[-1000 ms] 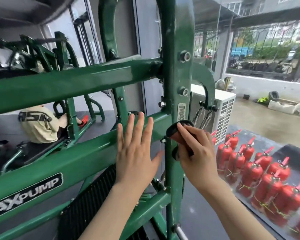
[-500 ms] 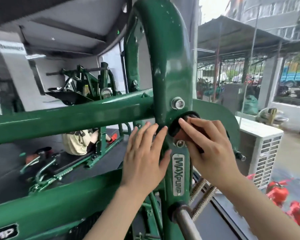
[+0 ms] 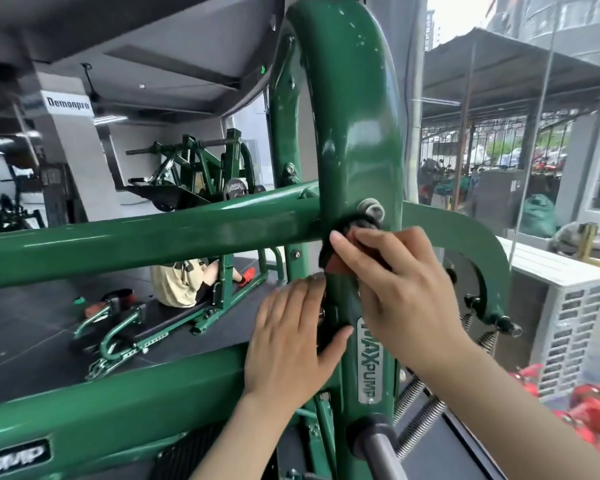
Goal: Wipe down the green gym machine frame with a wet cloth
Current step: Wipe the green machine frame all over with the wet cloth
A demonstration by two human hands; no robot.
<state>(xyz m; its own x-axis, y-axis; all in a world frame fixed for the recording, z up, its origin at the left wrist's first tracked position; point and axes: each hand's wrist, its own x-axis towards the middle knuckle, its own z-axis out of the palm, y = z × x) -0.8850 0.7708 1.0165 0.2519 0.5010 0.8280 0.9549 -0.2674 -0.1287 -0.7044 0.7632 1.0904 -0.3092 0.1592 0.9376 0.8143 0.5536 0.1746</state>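
Green machine frame (image 3: 354,133) in a dark-floored gym, window alongside.

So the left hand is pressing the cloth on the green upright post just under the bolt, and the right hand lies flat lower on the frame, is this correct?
Not quite: the hands are swapped. In the head view the right hand presses the cloth on the green upright post just under the bolt, and the left hand lies flat lower on the frame.
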